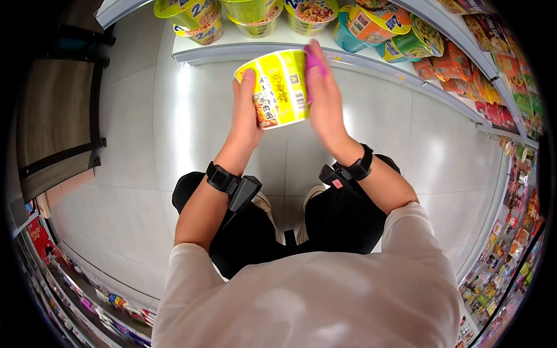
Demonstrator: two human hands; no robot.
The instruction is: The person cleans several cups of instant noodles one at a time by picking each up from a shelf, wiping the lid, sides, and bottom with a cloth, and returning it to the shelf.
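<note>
A yellow instant noodle tub (281, 87) with Chinese print and a barcode is held up, slightly tilted, above the floor in front of the shelf. My left hand (246, 113) grips its left side, thumb across the front near the rim and fingers hidden behind. On the opposite side, my right hand (326, 101) presses a crumpled purple cloth (313, 72) against the tub's wall, its fingers extended along it. The cloth is partly covered by that hand.
Stacked noodle tubs (255, 14) line the low shelf (232, 53) ahead, with orange and green tubs (371, 26) toward the right. Packets hang on racks (502, 255) at right. Left are a dark wooden panel (55, 110) and another shelf (87, 296).
</note>
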